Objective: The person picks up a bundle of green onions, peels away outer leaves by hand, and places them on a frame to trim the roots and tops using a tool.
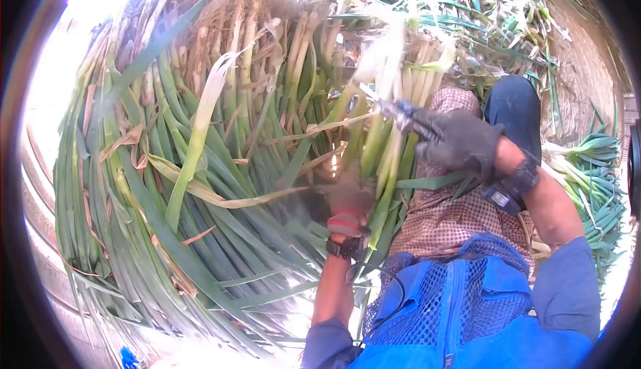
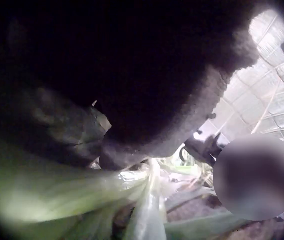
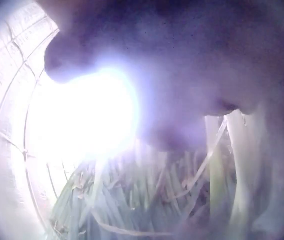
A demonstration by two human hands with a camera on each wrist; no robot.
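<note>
My left hand [image 1: 348, 199], in a dark glove with a red cuff, grips a bunch of long green onions [image 1: 382, 152] by their green stalks. In the left wrist view the dark glove [image 2: 202, 102] covers most of the picture, with pale stalks [image 2: 149, 210] below it. My right hand [image 1: 461, 143], also gloved, holds a metal tool [image 1: 399, 112] with a dark handle across the bunch; its exact kind is blurred. The white ends of the bunch point away from me. In the right wrist view the glove [image 3: 192, 65] hides the tool, and white stalks [image 3: 239, 165] show beneath.
A large heap of green onions [image 1: 133, 189], roots at the far side, lies to the left. Loose leaf trimmings [image 1: 467, 15] cover the ground at the back right. Another pile of green onions [image 1: 594, 175] lies beyond my right arm. A checkered cloth [image 1: 441, 219] covers my lap.
</note>
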